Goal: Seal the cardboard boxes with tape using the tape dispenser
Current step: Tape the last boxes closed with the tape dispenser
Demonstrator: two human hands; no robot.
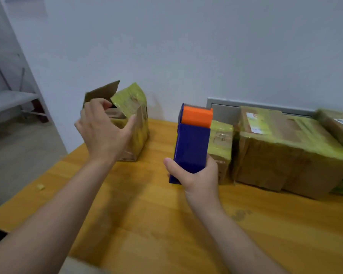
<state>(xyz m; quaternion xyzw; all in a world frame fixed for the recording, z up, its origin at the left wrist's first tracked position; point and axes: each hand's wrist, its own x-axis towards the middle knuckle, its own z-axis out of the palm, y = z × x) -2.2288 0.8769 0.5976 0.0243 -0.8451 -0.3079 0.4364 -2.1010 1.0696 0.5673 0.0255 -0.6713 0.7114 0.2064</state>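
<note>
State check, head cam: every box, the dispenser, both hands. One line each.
left box, flaps up, unsealed
tape dispenser, held upright, cutter end up
small box, closed, taped
large box, closed, taped, label on top
far-right box, taped, partly out of frame
left hand, fingers curled over left box's top
right hand, grips tape dispenser's lower end
</note>
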